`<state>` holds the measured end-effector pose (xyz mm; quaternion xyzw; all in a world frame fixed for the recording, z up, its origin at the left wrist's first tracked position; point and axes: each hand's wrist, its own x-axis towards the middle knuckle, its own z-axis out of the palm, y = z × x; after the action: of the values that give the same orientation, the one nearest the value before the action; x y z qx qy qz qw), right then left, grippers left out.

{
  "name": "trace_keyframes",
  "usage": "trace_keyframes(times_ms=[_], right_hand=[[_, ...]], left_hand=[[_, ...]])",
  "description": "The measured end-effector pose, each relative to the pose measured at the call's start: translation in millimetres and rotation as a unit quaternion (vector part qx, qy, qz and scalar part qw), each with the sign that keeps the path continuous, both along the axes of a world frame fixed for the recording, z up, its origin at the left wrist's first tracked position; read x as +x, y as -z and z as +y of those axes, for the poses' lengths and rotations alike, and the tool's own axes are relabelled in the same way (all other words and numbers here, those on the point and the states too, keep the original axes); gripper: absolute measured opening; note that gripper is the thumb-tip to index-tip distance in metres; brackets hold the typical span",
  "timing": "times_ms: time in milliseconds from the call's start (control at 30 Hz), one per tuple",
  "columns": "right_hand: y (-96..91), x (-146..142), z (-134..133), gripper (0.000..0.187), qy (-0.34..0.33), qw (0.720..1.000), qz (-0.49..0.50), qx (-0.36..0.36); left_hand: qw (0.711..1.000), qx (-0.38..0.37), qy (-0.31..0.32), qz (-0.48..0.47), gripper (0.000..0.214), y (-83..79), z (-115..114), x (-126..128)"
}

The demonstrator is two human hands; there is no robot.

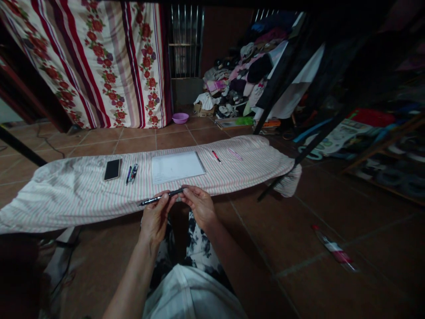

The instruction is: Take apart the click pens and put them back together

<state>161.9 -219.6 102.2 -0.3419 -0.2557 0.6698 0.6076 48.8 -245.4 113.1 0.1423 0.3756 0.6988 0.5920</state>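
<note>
A dark pen (161, 197) is held level between both hands, above the near edge of a striped cloth (89, 195). My left hand (156, 219) pinches the pen's barrel near its middle, with the tip pointing left. The fingers of my right hand (201, 204) close on the pen's other end. Just beyond lies an open spiral notebook (178, 167), its page pale, with its coil on the right. Left of the notebook are several pens (132, 174) side by side and a dark-screened phone (112, 169). A red pen (217, 157) and a pink pen (235, 153) lie to its right.
Dark metal bars (303, 155) cross the cloth's right end. On the tiled floor at right lies a plastic bottle (334, 249). A purple basin (180, 118) stands by the flowered curtain (109, 66). A heap of clothes (244, 75) fills the back.
</note>
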Motion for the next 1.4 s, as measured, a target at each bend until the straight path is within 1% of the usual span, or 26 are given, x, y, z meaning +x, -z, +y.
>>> trace_keyframes(times_ms=[100, 300, 567, 767, 967, 1033, 1100, 1133, 1233, 1300, 1400], right_hand=[[0.6, -0.8, 1.0, 0.026, -0.002, 1.0, 0.002, 0.008], [2.7, 0.2, 1.2, 0.025, -0.012, 1.0, 0.009, 0.023], [-0.6, 1.7, -3.0, 0.026, -0.007, 0.999, 0.03, -0.008], [-3.0, 1.7, -4.3, 0.025, -0.016, 0.999, 0.039, -0.034], [-1.8, -3.9, -10.2, 0.027, -0.062, 0.998, 0.02, 0.009], [-1.2, -6.2, -11.0, 0.027, -0.059, 0.998, 0.022, 0.008], [-1.4, -6.0, -9.9, 0.027, -0.044, 0.999, 0.029, 0.002], [-2.0, -4.5, -8.6, 0.028, -0.034, 0.999, 0.033, -0.001], [-5.7, 4.1, -4.5, 0.03, -0.026, 0.999, 0.027, -0.011], [-8.8, 11.2, -3.3, 0.031, -0.047, 0.999, 0.007, -0.014], [-11.5, 19.9, -3.7, 0.031, -0.081, 0.996, -0.038, -0.004]], left_hand=[[1.0, 0.016, -0.005, 0.01, 0.01, 1.5, 1.4, -1.2], [0.999, 0.025, 0.006, 0.03, 0.017, 4.9, 2.6, -0.8], [0.999, 0.01, 0.02, 0.03, 0.024, 1.0, -4.0, 1.7], [0.999, 0.024, 0.02, 0.021, 0.025, -2.6, -7.9, 1.7], [0.999, 0.015, 0.032, 0.04, 0.028, -0.6, -9.5, 4.1], [0.998, 0.019, 0.043, 0.049, 0.029, 0.6, -10.1, 4.9], [0.995, 0.036, 0.078, 0.052, 0.032, 0.1, -12.4, 3.6], [0.992, 0.047, 0.106, 0.05, 0.035, -0.5, -14.4, 1.8], [0.973, 0.08, 0.216, 0.016, 0.045, 0.1, -22.7, -8.9], [0.956, 0.096, 0.277, -0.026, 0.05, 4.3, -28.1, -18.7], [0.934, 0.118, 0.325, -0.086, 0.05, 13.2, -32.6, -31.4]])
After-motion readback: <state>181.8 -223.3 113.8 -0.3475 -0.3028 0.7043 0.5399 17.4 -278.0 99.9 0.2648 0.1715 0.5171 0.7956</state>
